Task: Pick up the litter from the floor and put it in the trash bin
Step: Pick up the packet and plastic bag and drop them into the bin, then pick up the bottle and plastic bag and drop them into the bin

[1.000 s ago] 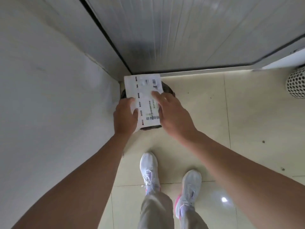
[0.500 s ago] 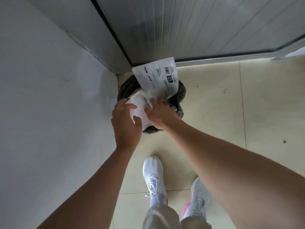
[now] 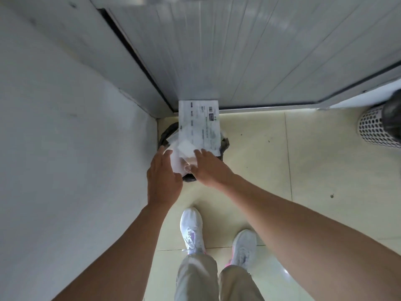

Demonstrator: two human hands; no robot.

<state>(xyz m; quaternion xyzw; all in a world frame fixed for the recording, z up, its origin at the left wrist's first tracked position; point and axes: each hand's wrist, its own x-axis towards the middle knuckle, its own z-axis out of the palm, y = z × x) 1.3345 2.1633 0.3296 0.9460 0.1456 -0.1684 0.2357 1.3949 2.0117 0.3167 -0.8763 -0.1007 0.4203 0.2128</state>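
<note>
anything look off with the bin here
The printed sheet stands on end in the black-lined bin, most of it poking up above the rim instead of lying down inside with the crumpled paper.

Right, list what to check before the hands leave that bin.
1. Printed sheet fully inside the trash bin: not ok, it stands up above the rim.
2. Left hand holds nothing: ok, fingers straight.
3. Right hand holds nothing: ok, fingers spread.
4. Bin upright: cannot tell, mostly hidden.
5. Floor tiles free of litter: cannot tell, dark specks lie there.
</note>
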